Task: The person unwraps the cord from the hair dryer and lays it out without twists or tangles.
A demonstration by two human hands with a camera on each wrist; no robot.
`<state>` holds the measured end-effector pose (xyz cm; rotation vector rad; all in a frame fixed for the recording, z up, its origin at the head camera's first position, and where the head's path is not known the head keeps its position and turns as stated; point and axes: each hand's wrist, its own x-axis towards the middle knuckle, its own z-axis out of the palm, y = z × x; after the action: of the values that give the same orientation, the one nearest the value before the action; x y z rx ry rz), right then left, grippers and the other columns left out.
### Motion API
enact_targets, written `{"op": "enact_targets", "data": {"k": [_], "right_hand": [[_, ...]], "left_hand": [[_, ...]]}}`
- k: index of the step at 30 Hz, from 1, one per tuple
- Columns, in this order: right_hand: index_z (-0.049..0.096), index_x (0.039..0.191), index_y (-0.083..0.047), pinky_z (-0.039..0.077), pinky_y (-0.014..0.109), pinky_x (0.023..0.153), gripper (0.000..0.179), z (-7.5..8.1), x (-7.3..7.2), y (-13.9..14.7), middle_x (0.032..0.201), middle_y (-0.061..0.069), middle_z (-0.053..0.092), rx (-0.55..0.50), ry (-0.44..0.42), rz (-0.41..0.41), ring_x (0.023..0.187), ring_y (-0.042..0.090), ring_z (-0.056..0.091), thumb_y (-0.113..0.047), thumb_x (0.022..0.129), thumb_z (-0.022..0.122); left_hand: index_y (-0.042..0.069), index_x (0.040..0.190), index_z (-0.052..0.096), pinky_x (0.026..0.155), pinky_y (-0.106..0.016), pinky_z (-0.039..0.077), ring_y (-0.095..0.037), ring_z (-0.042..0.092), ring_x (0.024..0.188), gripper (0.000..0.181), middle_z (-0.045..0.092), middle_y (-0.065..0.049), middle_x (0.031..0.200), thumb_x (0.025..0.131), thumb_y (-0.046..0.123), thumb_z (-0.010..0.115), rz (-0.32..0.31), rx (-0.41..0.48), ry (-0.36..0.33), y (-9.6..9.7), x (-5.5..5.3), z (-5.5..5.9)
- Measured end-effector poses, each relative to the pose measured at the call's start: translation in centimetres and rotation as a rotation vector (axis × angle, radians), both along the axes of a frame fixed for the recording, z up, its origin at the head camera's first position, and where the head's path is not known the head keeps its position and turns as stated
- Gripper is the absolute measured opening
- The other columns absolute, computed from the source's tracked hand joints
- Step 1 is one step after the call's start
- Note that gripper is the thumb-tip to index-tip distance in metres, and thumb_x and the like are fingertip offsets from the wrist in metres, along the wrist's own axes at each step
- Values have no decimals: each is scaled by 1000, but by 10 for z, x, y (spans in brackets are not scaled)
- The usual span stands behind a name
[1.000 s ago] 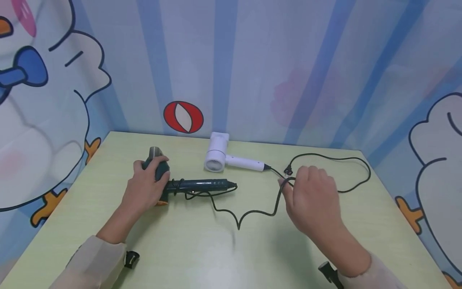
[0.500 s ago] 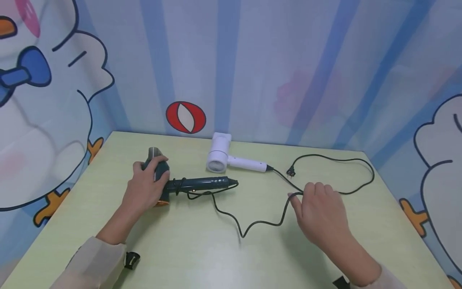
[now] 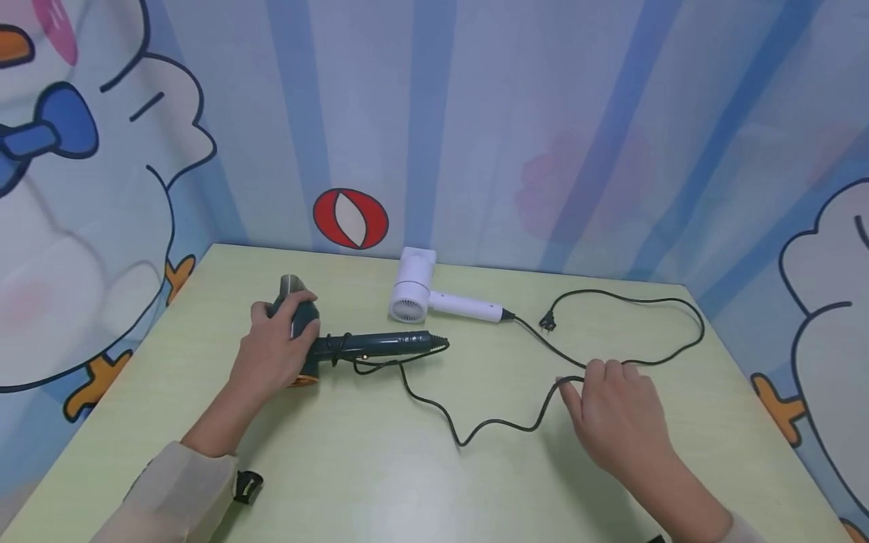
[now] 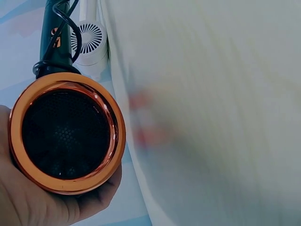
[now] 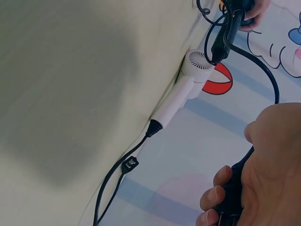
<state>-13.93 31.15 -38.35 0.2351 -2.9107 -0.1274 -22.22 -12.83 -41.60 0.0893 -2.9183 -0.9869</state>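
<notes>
My left hand [image 3: 274, 351] grips the dark green hair dryer [image 3: 372, 346] around its head, its handle pointing right. In the left wrist view, the copper-coloured ring [image 4: 120, 134] at the dryer's round end faces the camera, with fingers wrapped behind it. Part of the black cord [image 3: 498, 422] is wound around the handle; the rest sags across to my right hand [image 3: 621, 418]. That hand holds the black plug [image 5: 231, 190] at the cord's end, as the right wrist view shows; from the head view the plug is hidden under the fingers.
Behind them a white hair dryer [image 3: 411, 290] lies near the table's back edge. Its cord [image 3: 627, 300] loops over the right side, and its plug [image 3: 547, 321] rests left of the loop. A printed curtain [image 3: 475, 151] stands behind the table [image 3: 380, 483].
My right hand has moved right and towards the front edge, drawing the cord out wider. The left hand keeps its grip on the dark green hair dryer, almost still.
</notes>
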Motion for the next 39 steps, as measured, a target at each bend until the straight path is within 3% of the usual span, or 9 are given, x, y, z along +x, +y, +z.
{"op": "enact_targets", "data": {"k": [10, 18, 23, 31, 39], "right_hand": [[43, 78, -8, 34, 38, 55, 36, -17, -2, 30, 69, 5, 43, -79, -69, 75, 63, 24, 42, -31, 105, 48], [46, 93, -7, 34, 33, 61, 23, -21, -3, 43, 72, 2, 43, -252, -285, 82, 66, 18, 40, -21, 109, 35], [43, 104, -3, 37, 30, 57, 13, -23, -4, 49, 73, 2, 49, -345, -358, 89, 63, 15, 44, -13, 107, 36], [42, 103, -5, 36, 34, 63, 7, -26, -2, 64, 78, 2, 47, -252, -289, 103, 71, 18, 42, -10, 107, 38], [53, 96, -7, 42, 36, 64, 9, -32, -4, 75, 81, 0, 53, -159, -272, 111, 75, 19, 51, -6, 98, 61]], "left_hand": [[32, 151, 37, 65, -43, 56, -51, 59, 95, 48, 24, -34, 146, 105, 45, 44, 2, 1, -9, -2, 1, -1], [33, 151, 37, 65, -42, 57, -51, 59, 95, 48, 24, -34, 147, 105, 45, 44, 2, 5, -14, -3, 2, -1], [33, 151, 36, 71, -49, 58, -52, 57, 99, 48, 23, -34, 148, 105, 45, 44, 2, 12, -23, -3, 3, -1], [33, 151, 37, 73, -51, 58, -53, 57, 100, 48, 24, -33, 147, 105, 45, 43, 5, 10, -21, -4, 2, -2], [33, 151, 37, 69, -46, 58, -52, 58, 98, 48, 24, -33, 147, 105, 45, 43, 2, 11, -22, -3, 3, -2]]}}
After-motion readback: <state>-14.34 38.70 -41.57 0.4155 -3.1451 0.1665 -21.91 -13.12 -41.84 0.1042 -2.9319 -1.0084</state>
